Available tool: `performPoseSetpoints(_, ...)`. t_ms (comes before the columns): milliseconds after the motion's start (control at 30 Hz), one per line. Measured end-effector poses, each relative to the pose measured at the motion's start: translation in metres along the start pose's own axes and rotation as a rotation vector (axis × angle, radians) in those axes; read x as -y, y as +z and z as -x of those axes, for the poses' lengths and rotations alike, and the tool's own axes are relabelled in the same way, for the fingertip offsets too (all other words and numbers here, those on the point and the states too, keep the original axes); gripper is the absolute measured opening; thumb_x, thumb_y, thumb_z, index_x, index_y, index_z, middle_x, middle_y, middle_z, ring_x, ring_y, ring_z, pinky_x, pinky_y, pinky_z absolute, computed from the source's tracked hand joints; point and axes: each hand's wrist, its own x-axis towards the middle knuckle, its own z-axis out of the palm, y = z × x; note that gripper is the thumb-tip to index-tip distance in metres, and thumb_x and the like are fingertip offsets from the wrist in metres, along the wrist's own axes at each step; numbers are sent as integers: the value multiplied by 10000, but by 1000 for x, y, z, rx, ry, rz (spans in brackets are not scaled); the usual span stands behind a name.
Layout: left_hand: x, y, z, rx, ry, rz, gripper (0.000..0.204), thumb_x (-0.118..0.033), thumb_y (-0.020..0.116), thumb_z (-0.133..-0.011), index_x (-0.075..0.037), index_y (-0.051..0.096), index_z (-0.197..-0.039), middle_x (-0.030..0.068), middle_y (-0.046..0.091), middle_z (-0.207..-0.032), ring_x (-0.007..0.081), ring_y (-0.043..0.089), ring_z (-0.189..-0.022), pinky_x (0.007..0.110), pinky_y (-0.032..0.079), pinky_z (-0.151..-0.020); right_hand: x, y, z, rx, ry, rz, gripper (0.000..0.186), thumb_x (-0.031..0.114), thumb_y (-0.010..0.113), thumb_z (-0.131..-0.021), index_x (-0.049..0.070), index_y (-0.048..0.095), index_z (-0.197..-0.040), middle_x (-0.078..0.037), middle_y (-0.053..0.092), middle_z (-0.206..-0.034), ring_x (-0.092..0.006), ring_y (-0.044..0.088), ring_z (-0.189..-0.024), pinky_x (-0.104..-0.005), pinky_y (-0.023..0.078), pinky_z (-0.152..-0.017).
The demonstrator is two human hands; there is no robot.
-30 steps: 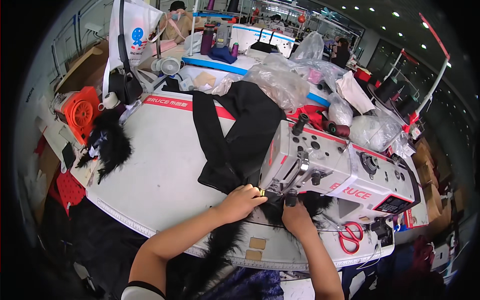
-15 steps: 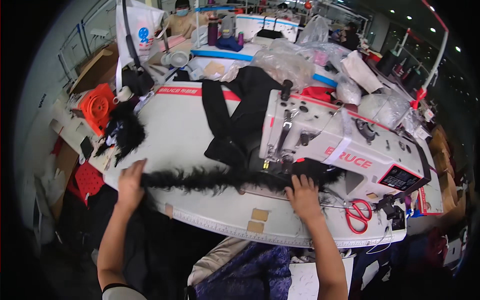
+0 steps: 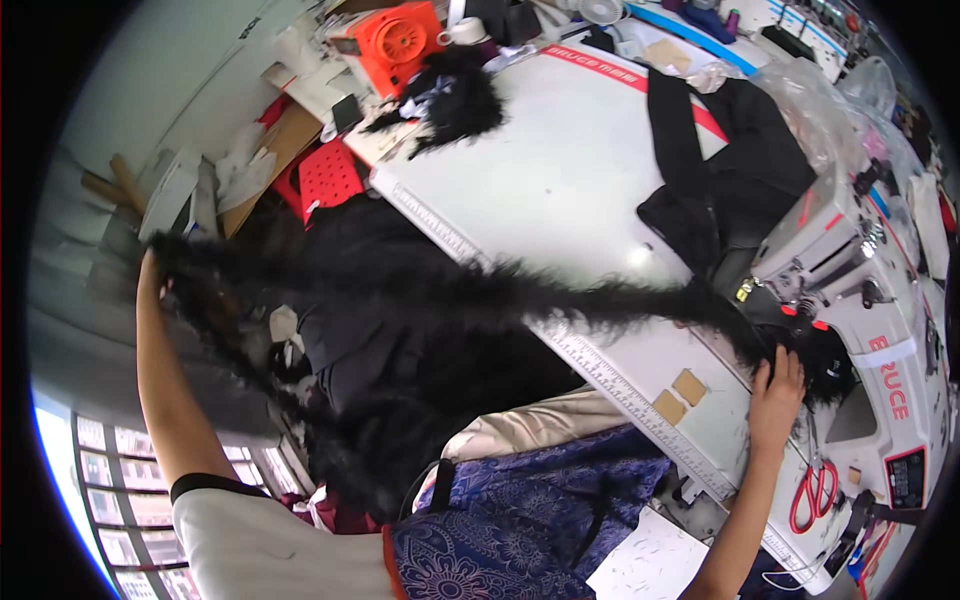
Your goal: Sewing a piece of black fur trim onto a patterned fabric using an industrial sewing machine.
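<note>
Blk fur strip runs L–R, dipping R; R end unclear.

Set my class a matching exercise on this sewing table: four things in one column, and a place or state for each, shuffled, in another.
Things
1. Long black furry strip
2. Metal scissors with red looped handles
3. Orange plastic device with a round grille
4. Two small flat tan rectangles

Places or states
A. Close together, near the white ruler strip
B. Stretched leftward from the white sewing machine, past the table's edge
C. Lying near the dark control panel
D. Beside the black furry bundle, near the picture's top

Right pairs: 1-B, 2-C, 3-D, 4-A
</note>
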Motion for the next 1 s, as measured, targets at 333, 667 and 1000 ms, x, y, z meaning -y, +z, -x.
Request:
performPoseSetpoints(333, -457, -124, 94, -240, 1205, 355, 311, -175, 548, -830, -60, 558, -1119, 105, 564, -1097, 195, 518, -950, 316, 396, -874, -10, 3, 6, -107, -99, -69, 306, 107, 444, -874, -41, 500, -1136, -247, 481, -1182, -392, 443, -1102, -416, 329, -961)
performPoseSetpoints(667, -650, -78, 178, -823, 2207, 70, 451, -147, 626, -779, -77, 505, -1208, 146, 474, -1255, 238, 391, -1206, 354, 263, -1036, -3, -4, 13, -172, -94, -153, 274, 23, 488, -820, -57, 527, -1079, -224, 516, -1138, -365, 480, -1066, -405, 377, -917)
performPoseSetpoints(1000, -579, 121, 256, -54, 1711, -437, 373, -74, 575, -665, -83, 598, -1037, 97, 597, -1028, 283, 564, -953, 390, 431, -835, 8, -13, 10, -153, -59, -168, 302, 5, 513, -775, -31, 544, -1073, -216, 524, -1127, -368, 474, -1058, -409, 378, -918)
